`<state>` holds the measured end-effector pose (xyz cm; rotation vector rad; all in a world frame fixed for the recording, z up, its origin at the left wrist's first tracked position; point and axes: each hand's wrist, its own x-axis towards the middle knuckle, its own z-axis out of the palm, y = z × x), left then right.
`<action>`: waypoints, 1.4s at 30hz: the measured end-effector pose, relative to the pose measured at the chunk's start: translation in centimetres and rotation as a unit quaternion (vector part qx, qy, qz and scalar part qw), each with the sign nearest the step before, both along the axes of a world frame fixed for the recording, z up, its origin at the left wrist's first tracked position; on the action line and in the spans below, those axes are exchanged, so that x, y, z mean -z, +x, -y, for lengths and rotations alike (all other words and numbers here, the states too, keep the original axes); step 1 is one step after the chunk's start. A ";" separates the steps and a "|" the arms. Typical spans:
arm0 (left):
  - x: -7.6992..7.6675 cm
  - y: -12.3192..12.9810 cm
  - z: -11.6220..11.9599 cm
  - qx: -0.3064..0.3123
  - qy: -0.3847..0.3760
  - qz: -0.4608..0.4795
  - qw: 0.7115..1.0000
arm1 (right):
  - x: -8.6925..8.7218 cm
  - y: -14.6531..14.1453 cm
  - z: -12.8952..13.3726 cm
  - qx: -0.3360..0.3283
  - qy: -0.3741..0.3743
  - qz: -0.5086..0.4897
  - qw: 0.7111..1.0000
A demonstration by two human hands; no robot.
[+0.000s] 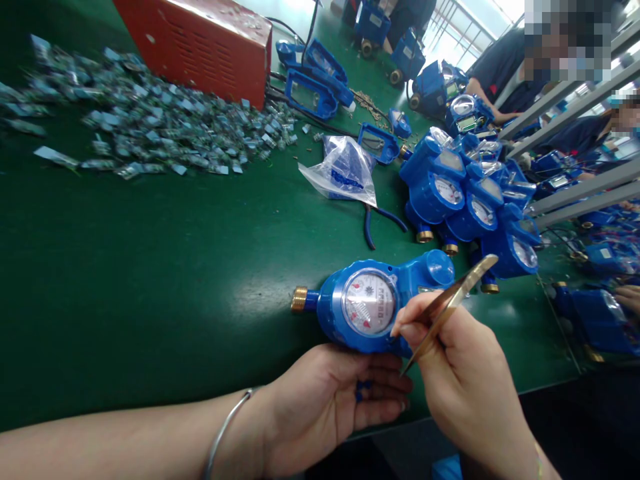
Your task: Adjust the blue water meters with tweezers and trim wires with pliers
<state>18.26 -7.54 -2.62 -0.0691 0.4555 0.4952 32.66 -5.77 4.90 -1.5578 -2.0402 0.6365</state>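
A blue water meter (370, 301) with a round clear-covered dial lies on the green bench in front of me, its brass threaded end to the left. My left hand (330, 400) is palm up at the meter's near edge, fingers extended and slightly curled. Several small blue plastic pieces (362, 389) rest on those fingers. Between the thumb and fingers of my right hand (465, 373) is a pair of brass-coloured tweezers (453, 303). Their tips point down close to the left fingertips. The right hand partly covers the meter's right end.
Several assembled blue meters (450, 187) crowd the right. Beyond the meter are blue-handled pliers (373, 223) and a clear plastic bag (345, 170) with blue pieces. A heap of small parts (175, 127) lies beside a red metal box (210, 50). Co-workers sit behind metal rails (580, 130).
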 end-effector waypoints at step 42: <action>-0.1 0.0 -0.2 0.011 0.007 -0.008 1.000 | -0.2 0.4 0.0 -0.031 -0.026 -0.050 0.998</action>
